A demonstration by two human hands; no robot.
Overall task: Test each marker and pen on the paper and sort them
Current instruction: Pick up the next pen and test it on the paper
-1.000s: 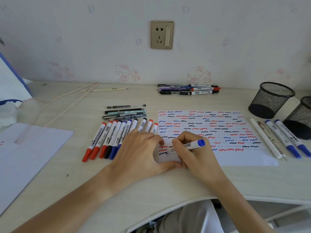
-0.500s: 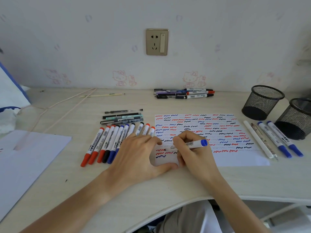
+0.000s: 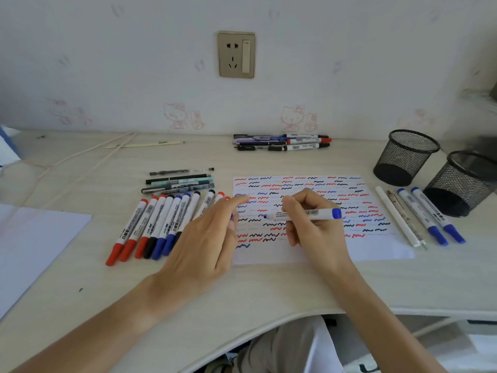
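My right hand (image 3: 314,230) grips a white marker with a blue end (image 3: 309,213), held level just above the squiggle-covered paper (image 3: 376,249), its bare tip pointing left. My left hand (image 3: 207,238) hovers at the paper's left edge, fingers towards that tip; a small blue cap (image 3: 231,216) shows pinched at its fingertips, mostly hidden. A row of red, black and blue whiteboard markers (image 3: 150,224) lies left of the paper, with several pens (image 3: 177,181) above it. Two blue markers and two white pens (image 3: 430,219) lie right of the paper.
Two black mesh cups (image 3: 406,157) (image 3: 462,184) stand at the right. Another pile of pens and markers (image 3: 282,144) lies by the wall. A white sheet (image 3: 32,243) covers the left of the desk, and a cord (image 3: 80,160) runs across the back left.
My left hand has lifted off the paper's lower left corner and moved up towards the marker's tip. My right hand has raised the marker off the paper and turned it level.
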